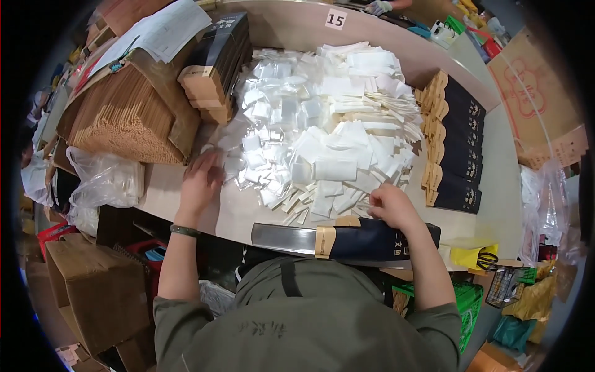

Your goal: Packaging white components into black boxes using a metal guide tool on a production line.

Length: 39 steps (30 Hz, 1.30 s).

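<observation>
Left to right, against the packet heap point(338, 146): its lower layers are hidden by upper ones; at its near side, the right forearm covers part of a dark package point(362, 240). The left hand point(203, 173) is at the heap's left edge, fingers loosely bent, grip cannot be told. A metal strip point(284, 239) projects from the package's left end. The right hand point(392, 206) is at the heap's near right edge, fingers curled beside white packets; any pinch cannot be told. A carton point(176, 127) stands left of the heap on the pale table point(166, 192); beyond it, a gloved co-worker's hand point(379, 7) is small; right, overlapping dark sleeves point(455, 149).
</observation>
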Available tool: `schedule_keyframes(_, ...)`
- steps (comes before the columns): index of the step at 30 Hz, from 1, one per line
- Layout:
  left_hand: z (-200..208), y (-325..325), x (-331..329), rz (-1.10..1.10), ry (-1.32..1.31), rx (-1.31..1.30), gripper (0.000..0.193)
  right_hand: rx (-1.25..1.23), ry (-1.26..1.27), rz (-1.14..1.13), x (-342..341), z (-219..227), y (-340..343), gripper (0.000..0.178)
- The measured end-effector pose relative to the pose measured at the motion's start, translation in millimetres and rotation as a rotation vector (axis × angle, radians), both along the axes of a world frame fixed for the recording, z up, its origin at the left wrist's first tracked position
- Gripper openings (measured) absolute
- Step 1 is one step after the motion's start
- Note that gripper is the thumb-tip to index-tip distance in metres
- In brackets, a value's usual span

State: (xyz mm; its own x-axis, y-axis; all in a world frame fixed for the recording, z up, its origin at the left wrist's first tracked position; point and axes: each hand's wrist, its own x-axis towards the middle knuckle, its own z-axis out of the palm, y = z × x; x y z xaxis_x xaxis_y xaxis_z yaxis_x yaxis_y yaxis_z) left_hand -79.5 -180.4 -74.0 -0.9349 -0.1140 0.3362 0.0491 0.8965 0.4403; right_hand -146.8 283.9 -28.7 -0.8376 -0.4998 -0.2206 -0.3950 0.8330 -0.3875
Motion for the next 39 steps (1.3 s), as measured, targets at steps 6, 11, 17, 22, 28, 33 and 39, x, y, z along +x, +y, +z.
schedule_keyframes(6,-8,3,8,0.022,0.099,-0.146,0.036,0.011,0.015,-0.054,13,31,-11,0.011)
schedule_keyframes(11,36,63,26,-0.04,0.057,0.159,0.02,-0.288,0.229,0.038,8,34,-57,0.009)
schedule_keyframes(17,10,150,84,-0.363,-0.103,0.202,0.027,-0.159,0.573,0.282,-9,-7,-80,0.01)
schedule_keyframes(22,48,108,65,-0.107,0.144,0.174,0.05,-0.61,0.094,0.07,24,41,-111,0.01)
schedule_keyframes(28,195,-53,-38,0.349,0.507,-0.307,0.025,-0.354,0.19,0.46,59,-6,-149,0.013)
schedule_keyframes(33,192,-100,-61,0.148,0.149,-0.129,0.022,-0.332,0.333,0.366,85,-28,-147,0.011)
schedule_keyframes(39,178,-109,-56,0.387,0.274,-0.467,0.02,-0.471,0.393,0.33,100,-33,-157,0.022)
